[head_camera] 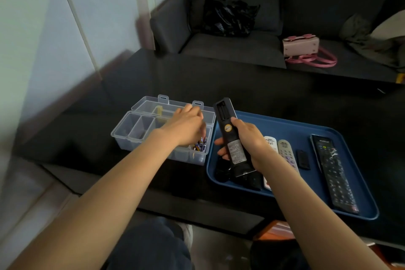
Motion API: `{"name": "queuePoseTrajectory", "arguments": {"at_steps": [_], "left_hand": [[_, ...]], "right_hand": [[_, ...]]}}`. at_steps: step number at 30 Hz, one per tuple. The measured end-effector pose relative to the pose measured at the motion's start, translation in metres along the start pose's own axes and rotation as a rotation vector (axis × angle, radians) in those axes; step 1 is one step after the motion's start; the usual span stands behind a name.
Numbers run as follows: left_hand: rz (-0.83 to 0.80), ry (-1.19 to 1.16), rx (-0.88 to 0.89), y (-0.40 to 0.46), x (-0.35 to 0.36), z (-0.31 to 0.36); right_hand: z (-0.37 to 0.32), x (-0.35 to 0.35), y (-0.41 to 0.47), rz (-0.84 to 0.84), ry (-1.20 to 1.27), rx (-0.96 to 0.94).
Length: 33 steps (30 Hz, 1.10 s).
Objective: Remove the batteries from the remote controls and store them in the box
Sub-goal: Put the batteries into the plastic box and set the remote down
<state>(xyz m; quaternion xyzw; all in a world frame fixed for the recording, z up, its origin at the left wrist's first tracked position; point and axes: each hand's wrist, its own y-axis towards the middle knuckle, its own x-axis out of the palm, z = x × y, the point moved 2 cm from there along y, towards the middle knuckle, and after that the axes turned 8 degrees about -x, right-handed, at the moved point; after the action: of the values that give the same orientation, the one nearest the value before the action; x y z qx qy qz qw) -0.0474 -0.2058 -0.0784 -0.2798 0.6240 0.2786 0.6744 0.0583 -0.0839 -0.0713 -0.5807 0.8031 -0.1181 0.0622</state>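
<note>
Surroundings: dark table, grey sofa behind bearing a black bag and pink handbag. Containers: clear box, lid open, holds batteries in its right compartment, the left hand reaching over them (its grip cannot be told); blue tray just right of it holds two pale remotes, a long black remote and a small cover. Item: black remote, grasped by the right hand above the tray, back upward, long axis pointing away, battery bay open at the far end.

Dark sofa, perhaps pale wall
</note>
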Motion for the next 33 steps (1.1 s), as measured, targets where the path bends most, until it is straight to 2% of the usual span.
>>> {"name": "queuePoseTrajectory", "arguments": {"at_steps": [5, 10, 13, 19, 21, 24, 29, 31, 33], "left_hand": [[-0.144, 0.101, -0.003, -0.006, 0.002, -0.002], [-0.08, 0.132, -0.04, 0.0, 0.002, 0.01], [-0.063, 0.226, 0.032, 0.001, 0.0, 0.013], [0.041, 0.13, 0.169, 0.006, -0.01, 0.003], [0.083, 0.076, 0.109, 0.006, -0.012, -0.005], [0.134, -0.304, -0.066, -0.001, -0.014, -0.013], [0.251, -1.032, -0.242, -0.008, 0.0, -0.007], [0.236, -1.339, -0.33, -0.005, 0.009, -0.001], [0.141, -1.683, -0.361, -0.002, 0.014, 0.009]], "right_hand": [[-0.001, 0.005, -0.003, -0.02, 0.0, -0.001], [-0.002, 0.006, -0.004, -0.023, -0.019, -0.006], [-0.003, 0.005, -0.003, -0.018, -0.018, -0.009], [-0.004, 0.005, -0.002, -0.022, -0.026, -0.016], [-0.004, 0.004, -0.001, -0.015, -0.016, -0.017], [-0.005, 0.003, 0.0, -0.007, 0.01, -0.014], [0.0, 0.001, 0.006, 0.008, 0.083, -0.009], [0.002, -0.001, 0.007, 0.016, 0.117, -0.004], [0.004, -0.003, 0.009, 0.027, 0.141, 0.0]]}}
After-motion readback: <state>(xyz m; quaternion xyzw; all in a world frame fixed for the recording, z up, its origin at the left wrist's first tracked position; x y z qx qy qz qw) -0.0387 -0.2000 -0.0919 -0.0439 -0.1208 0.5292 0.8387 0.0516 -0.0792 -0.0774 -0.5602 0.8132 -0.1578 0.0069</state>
